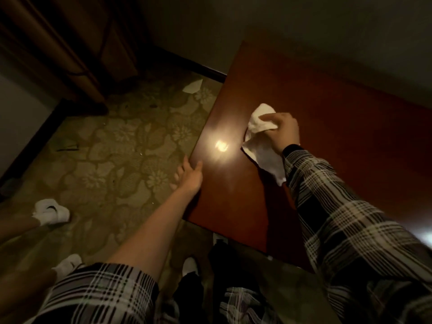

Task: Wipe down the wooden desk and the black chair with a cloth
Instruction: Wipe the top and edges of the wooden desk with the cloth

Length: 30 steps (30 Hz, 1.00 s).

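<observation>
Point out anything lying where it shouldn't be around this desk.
A white scrap of paper lies on the patterned carpet near the desk's far corner, with small specks of debris scattered around. Nothing looks spilled or damaged on the desk.

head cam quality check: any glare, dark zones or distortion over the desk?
Head view: a bright specular hotspot sits on the glossy reddish-brown wooden desk, between the left hand at its edge and the right hand gripping the white cloth; the room is dim, the corners fall into shadow, and wide-angle distortion bends the desk edges.
</observation>
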Each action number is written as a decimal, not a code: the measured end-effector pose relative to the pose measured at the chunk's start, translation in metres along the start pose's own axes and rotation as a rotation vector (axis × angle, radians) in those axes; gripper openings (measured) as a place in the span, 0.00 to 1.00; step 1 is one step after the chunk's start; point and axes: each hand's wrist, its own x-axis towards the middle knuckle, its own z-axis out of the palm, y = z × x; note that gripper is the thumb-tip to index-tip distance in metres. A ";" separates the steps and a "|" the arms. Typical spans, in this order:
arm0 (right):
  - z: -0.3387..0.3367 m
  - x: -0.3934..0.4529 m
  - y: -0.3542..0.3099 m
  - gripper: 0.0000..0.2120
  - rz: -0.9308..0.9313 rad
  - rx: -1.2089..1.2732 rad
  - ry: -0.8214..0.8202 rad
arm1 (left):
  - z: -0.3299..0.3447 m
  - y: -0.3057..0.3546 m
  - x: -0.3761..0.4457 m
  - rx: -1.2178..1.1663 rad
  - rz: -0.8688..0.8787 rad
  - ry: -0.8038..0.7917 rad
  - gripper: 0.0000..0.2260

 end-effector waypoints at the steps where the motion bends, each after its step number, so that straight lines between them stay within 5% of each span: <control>1: 0.007 0.006 0.003 0.16 -0.027 -0.074 -0.038 | 0.002 0.000 0.002 0.029 -0.013 -0.002 0.27; 9: 0.046 -0.034 -0.004 0.23 0.007 -0.295 -0.106 | 0.017 -0.002 0.000 0.149 -0.020 0.085 0.28; 16: 0.066 -0.134 -0.006 0.26 -0.046 -0.361 -0.162 | 0.022 -0.028 -0.020 0.280 0.270 0.111 0.28; 25: 0.080 -0.249 -0.012 0.25 -0.019 -0.336 -0.198 | 0.042 -0.069 -0.075 0.098 0.427 -0.130 0.27; 30: 0.067 -0.293 -0.014 0.22 0.020 -0.386 -0.314 | 0.063 -0.074 -0.103 0.361 0.635 -0.218 0.21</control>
